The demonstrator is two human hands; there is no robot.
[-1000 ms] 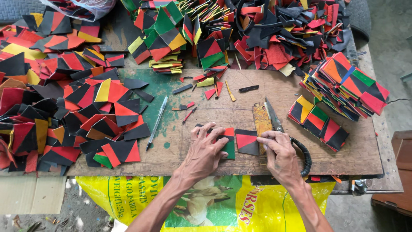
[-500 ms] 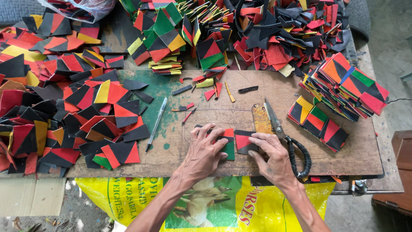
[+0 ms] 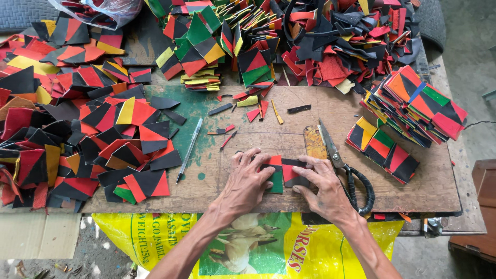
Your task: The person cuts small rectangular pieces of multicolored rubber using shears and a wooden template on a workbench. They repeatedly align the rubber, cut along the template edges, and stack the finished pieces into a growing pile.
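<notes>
At the near edge a yellow sack (image 3: 320,248) hangs below the wooden board (image 3: 413,206). On the board both hands press flat on two small patches laid edge to edge: the left hand (image 3: 245,181) spreads its fingers over the green, red and black patch (image 3: 275,175), and the right hand (image 3: 323,186) lies partly over the black and red patch (image 3: 292,170). Neither hand is closed round anything; the fingers are open and bear down, holding the pieces against the board and against each other. The two patches touch along one side, so the joining looks to be mid-way, the pair aligned but not yet shown as fixed. Just right of the right hand lie scissors (image 3: 343,165) with black handles, blades pointing away, beside a small yellow-brown block (image 3: 314,142). To the left a pen (image 3: 189,149) lies on a green-stained part of the board. Further left spreads a big loose heap of patches (image 3: 77,134), apparently unsorted. On the right, neat stacks (image 3: 408,116) of pieced squares suggest a good deal is finished. At the far edge lie more stacks (image 3: 227,46) and a tangle of offcuts (image 3: 341,46), so plenty of material seems left to work through.
</notes>
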